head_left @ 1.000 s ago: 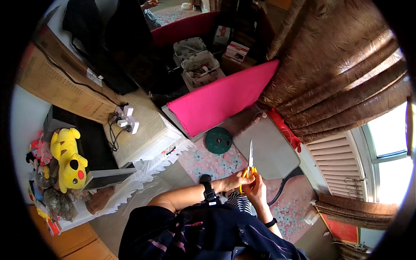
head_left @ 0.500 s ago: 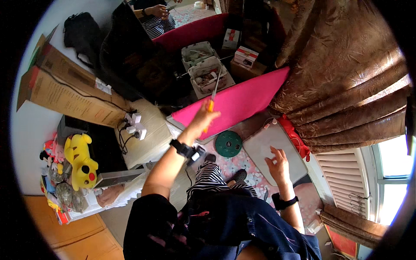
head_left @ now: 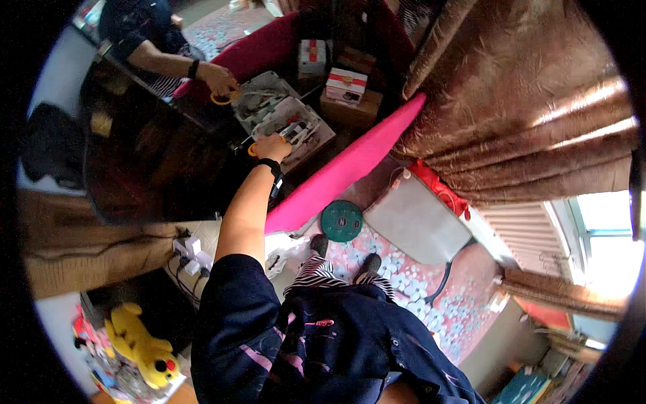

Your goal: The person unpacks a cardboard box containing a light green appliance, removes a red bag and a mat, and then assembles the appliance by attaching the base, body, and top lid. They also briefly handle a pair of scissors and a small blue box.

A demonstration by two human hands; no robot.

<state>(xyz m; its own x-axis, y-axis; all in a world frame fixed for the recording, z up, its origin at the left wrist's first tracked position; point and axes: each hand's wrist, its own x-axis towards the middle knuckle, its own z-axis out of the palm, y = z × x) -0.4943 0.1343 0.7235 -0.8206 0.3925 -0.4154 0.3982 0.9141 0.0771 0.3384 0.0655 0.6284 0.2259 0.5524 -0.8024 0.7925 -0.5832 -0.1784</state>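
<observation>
My left hand (head_left: 272, 147) reaches far forward over the pink-edged dark surface, its fingers closed on scissors. A yellow handle loop (head_left: 253, 149) of these scissors shows beside the fingers; the blades are hard to make out. Just beyond the hand stands a pale open organizer bin (head_left: 324, 137) with small tools and odds and ends inside. Behind it is a second pale bin (head_left: 259, 87), also holding small things. A mirror at the back shows the reflected hand (head_left: 217, 79) with the yellow loop. My right hand is out of view.
A red-and-white box (head_left: 346, 81) sits on a brown carton (head_left: 353, 106) right of the bins. A green round disc (head_left: 341, 221) and a pale board (head_left: 417, 219) lie lower down. At left are a white power strip (head_left: 193, 256) and a yellow plush toy (head_left: 141, 343).
My left hand has moved forward and left with the scissors, to the near bin. My right hand has left the view. The whole view has shifted.
</observation>
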